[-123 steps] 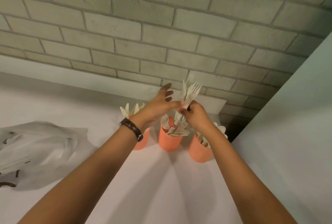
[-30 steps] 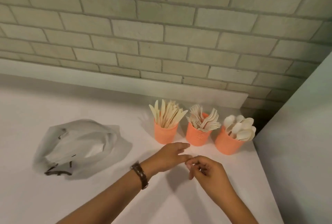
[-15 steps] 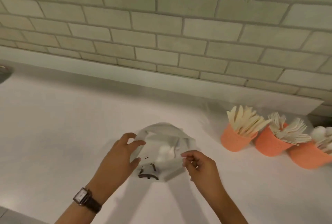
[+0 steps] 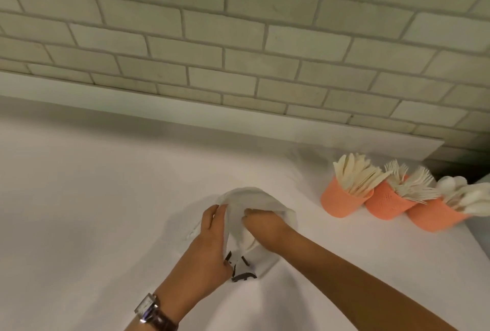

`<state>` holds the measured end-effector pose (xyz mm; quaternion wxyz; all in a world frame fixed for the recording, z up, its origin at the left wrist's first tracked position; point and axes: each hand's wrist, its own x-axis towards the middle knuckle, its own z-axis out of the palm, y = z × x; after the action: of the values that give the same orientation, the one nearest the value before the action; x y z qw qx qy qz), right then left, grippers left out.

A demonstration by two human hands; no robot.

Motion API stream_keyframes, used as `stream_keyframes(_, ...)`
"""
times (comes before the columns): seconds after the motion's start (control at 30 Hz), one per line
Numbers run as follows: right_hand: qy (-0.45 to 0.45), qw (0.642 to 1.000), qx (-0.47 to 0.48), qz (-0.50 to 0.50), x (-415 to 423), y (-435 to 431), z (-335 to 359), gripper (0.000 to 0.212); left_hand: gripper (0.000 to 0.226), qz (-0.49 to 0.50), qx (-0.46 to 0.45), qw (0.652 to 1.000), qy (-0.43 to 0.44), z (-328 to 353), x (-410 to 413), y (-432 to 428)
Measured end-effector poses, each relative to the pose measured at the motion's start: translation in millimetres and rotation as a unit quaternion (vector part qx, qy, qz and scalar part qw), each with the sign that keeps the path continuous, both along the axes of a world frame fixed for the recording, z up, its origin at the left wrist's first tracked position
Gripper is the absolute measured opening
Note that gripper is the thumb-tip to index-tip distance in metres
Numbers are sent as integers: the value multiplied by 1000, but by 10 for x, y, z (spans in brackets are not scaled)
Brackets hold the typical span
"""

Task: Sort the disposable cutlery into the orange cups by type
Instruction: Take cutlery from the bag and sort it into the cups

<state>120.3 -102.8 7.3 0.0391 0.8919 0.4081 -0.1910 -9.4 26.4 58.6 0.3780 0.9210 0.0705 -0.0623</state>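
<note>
Left hand [image 4: 212, 245]: curled on the plastic bag [image 4: 254, 198] edge, centre frame.
Right hand [image 4: 267, 227]: fingers curled into the bag's folds, gripping film; tips hidden.
Cutlery [image 4: 355, 176]: right edge, standing sorted in three orange cups [image 4: 342, 203]; none loose visible.
Handling: light, stiff, likely brittle; take by handles, tines and bowls up.

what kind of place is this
Likely a kitchen or pantry counter: a smooth white countertop, a pale brick-tile wall behind it, and three orange cups of disposable cutlery. The left hand and right hand grip a thin white plastic bag.
</note>
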Motion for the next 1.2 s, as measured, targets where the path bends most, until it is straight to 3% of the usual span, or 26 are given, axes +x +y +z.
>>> stream_keyframes(0.13, 13, 994, 110, -20, -35, -24, 69, 21, 103, 35, -61, 998, -8, 41, 153, 67)
stream_keyframes(0.23, 37, 954, 278, -108, -133, -208, 231, 19, 106, 28, -66, 997, -12, 13, 217, 113)
stream_keyframes(0.3, 75, 876, 412, -239, -273, -369, 431, 12, 107, 27, -61, 998, -11, -9, 251, 138)
stream_keyframes(0.4, 143, 704, 576, -390, -409, -701, 668, 8, 104, 32, -59, 998, -17, -17, 285, 103)
stream_keyframes(0.43, 139, 663, 605, -419, -438, -831, 738, 10, 99, 37, -59, 997, -30, -2, 292, 69)
stream_keyframes(0.57, 112, 554, 669, -482, -491, -1381, 912, 13, 64, 61, -15, 987, -146, 135, 359, -191)
stream_keyframes(0.73, 98, 494, 706, -498, -484, -2026, 1029, 16, 41, 46, -22, 969, -243, 344, 495, -669)
stream_keyframes(1.0, 118, 447, 710, -531, -342, -3081, 1051, 6, 37, 23, -43, 968, -245, 367, 793, -1623)
stream_keyframes(1.2, 120, 479, 668, -557, -207, -3697, 981, 19, 41, 1, -49, 973, -225, 211, 935, -2408)
